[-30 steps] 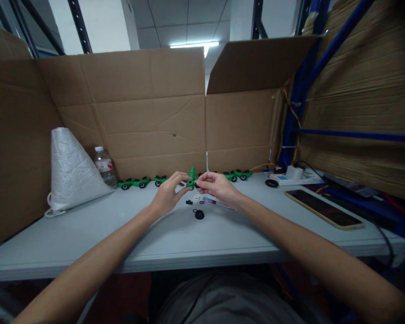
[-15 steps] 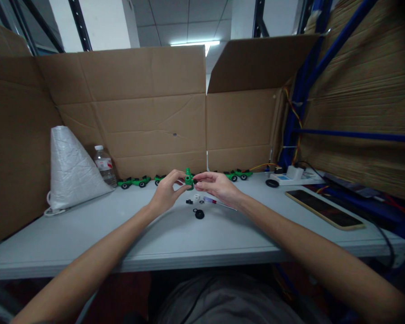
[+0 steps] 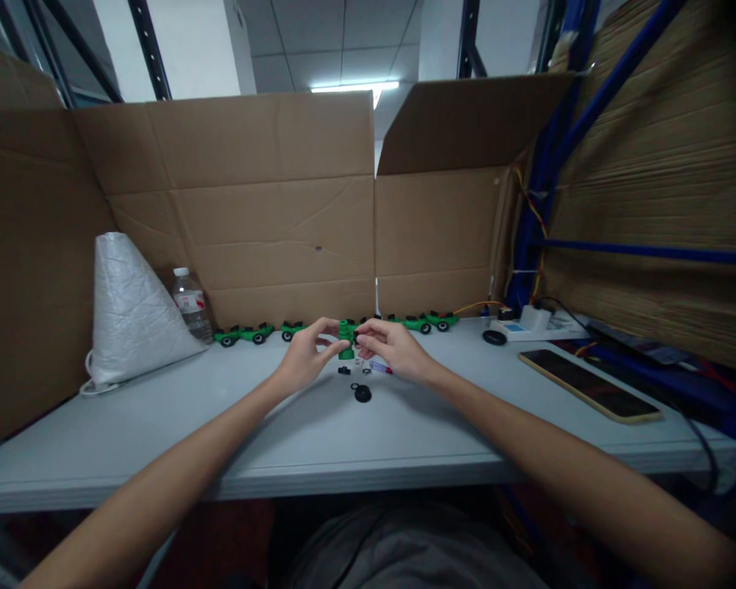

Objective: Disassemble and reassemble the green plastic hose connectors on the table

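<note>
A small green toy part [image 3: 346,340], perhaps a car chassis, is held above the table between the thumb and fingers of my left hand [image 3: 310,352]. At its right side, my right hand [image 3: 393,348] is closed in a pinch, with a tiny dark piece showing at the fingertips; its kind cannot be made out. Below the hands lie a black wheel [image 3: 362,393], a small black piece [image 3: 344,370] and small rings [image 3: 366,371]. A screwdriver [image 3: 380,367] with a clear and red handle is partly covered by my right hand.
Several green toy cars [image 3: 244,334] with black wheels line the back of the table [image 3: 159,442]. At the left are a silvery bag [image 3: 138,311] and a water bottle [image 3: 191,304]. A phone [image 3: 589,384], a black disc [image 3: 494,337] and a power strip [image 3: 543,329] lie on the right.
The green part has been turned and lowered slightly. My right hand has moved in and down a little, now covering more of the screwdriver and the white piece beneath.
</note>
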Demonstrator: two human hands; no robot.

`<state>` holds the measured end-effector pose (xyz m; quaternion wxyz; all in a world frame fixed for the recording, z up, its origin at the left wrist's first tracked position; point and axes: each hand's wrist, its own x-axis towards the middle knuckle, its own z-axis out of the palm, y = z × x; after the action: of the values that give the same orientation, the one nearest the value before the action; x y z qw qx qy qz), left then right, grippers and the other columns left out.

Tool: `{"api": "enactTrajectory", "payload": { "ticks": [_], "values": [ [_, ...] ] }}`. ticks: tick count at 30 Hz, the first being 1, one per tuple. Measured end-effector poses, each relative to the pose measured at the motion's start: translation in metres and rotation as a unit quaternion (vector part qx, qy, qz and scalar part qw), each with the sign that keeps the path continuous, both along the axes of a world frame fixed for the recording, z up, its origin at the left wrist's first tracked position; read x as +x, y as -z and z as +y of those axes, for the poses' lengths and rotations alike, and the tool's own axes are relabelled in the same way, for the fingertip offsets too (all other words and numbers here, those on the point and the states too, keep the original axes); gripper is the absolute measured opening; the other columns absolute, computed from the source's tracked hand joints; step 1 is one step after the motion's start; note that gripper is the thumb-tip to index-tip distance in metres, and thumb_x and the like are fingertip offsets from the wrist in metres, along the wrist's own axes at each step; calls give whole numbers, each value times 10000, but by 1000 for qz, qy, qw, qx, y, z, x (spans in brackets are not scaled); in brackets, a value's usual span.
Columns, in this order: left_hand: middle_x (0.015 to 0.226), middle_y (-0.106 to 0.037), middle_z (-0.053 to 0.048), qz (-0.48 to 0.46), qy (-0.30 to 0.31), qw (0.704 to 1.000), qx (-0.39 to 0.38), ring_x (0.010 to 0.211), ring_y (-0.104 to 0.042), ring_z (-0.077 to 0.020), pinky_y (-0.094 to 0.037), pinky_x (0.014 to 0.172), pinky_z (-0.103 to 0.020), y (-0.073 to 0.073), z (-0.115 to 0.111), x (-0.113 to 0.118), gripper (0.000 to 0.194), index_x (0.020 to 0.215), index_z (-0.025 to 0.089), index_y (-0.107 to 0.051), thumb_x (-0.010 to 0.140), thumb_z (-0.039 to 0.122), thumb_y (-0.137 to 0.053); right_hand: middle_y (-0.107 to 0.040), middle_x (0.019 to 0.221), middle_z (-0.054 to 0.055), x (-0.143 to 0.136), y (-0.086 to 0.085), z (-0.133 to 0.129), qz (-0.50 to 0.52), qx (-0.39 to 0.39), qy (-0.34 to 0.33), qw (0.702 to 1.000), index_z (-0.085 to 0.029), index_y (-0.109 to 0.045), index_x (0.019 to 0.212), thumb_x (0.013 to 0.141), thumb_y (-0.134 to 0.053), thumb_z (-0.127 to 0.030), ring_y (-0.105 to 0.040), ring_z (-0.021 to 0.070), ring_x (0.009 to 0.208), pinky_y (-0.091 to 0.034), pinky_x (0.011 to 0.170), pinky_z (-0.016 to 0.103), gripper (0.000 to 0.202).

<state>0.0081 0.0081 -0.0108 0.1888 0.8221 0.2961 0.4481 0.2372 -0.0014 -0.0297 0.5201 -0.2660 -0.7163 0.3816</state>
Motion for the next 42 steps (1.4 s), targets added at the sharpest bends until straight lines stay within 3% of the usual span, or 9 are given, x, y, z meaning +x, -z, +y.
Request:
{"api": "enactTrajectory", "payload": {
  "ticks": [4, 10, 17, 21, 29, 42],
  "values": [
    [1146, -746, -119, -59, 25, 995, -79, 1079, -705, -250, -579, 899, -376, 3, 6, 1, 429, 1157, 169, -695, 878, 478, -801, -705, 827, 24, -2, -2, -6, -56, 40, 40, 997, -202, -638, 977, 962, -646, -485, -679, 170, 674, -536, 624, 291, 284],
    [1052, -751, -117, -121, 98, 973, -168, 947, -708, -208, -576, 834, -333, 1, 7, 4, 491, 1084, 122, -692, 812, 493, -865, -702, 796, 12, -2, -5, -11, -114, 79, 90, 986, -214, -609, 944, 1013, -572, -460, -646, 154, 629, -448, 564, 251, 258],
    [1040, -713, -72, -121, 93, 955, -254, 878, -686, -166, -619, 681, -279, -7, -8, 5, 477, 1097, 154, -664, 832, 507, -846, -668, 752, 0, -4, -3, -13, -131, 67, 55, 988, -222, -545, 886, 1050, -505, -502, -597, 145, 605, -448, 585, 263, 326],
    [1019, -669, -51, -139, 117, 944, -274, 906, -667, -180, -662, 640, -319, -9, -13, 6, 501, 1044, 169, -636, 787, 524, -877, -590, 701, -26, -3, -2, -13, -116, 53, 45, 991, -229, -518, 879, 1027, -539, -530, -566, 152, 620, -410, 566, 258, 336],
    [841, -553, 34, -171, 128, 933, -290, 736, -584, -106, -667, 610, -314, -9, -15, 8, 496, 933, 175, -551, 782, 504, -890, -522, 676, -41, -6, -5, -10, -94, 47, 0, 994, -229, -495, 848, 1011, -537, -587, -484, 135, 571, -370, 535, 262, 395],
    [883, -622, 20, -154, 149, 925, -314, 755, -629, -112, -670, 703, -356, -14, -14, 4, 500, 926, 178, -540, 755, 455, -919, -502, 650, -50, -10, -2, -13, -91, 42, 23, 995, -236, -482, 844, 989, -561, -597, -489, 131, 553, -361, 504, 253, 397]
  ]
}}
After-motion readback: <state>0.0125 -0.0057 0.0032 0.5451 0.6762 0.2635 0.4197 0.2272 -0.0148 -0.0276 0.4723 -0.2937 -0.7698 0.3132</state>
